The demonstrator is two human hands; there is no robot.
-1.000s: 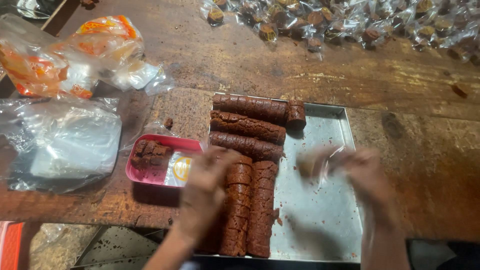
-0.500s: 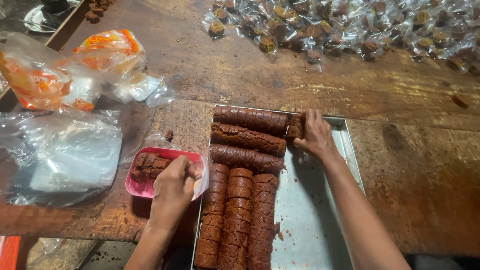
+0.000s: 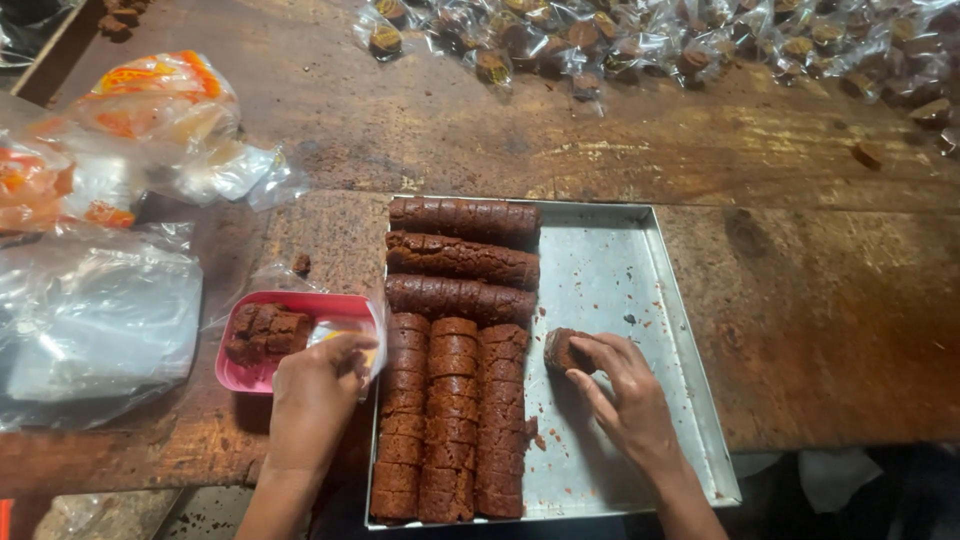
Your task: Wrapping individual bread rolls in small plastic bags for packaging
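A metal tray (image 3: 640, 300) lies on the wooden table and holds several dark brown ridged rolls (image 3: 455, 420), some across its top and some lengthwise. My right hand (image 3: 625, 395) rests on the tray and grips a round brown slice (image 3: 562, 350) beside the rolls. My left hand (image 3: 315, 395) touches the right end of a pink plastic tray (image 3: 250, 375), which carries brown pieces (image 3: 265, 330) and a bit of clear wrapping.
Clear plastic bags (image 3: 95, 320) lie at the left, with orange-printed bags (image 3: 160, 95) behind them. Many wrapped brown pieces (image 3: 650, 40) are spread along the far edge. A bare wooden tabletop (image 3: 820, 300) lies to the right of the tray.
My right hand came down from the top right of the rolls to the tray's middle and now holds a brown slice. My left hand stays at the pink tray.
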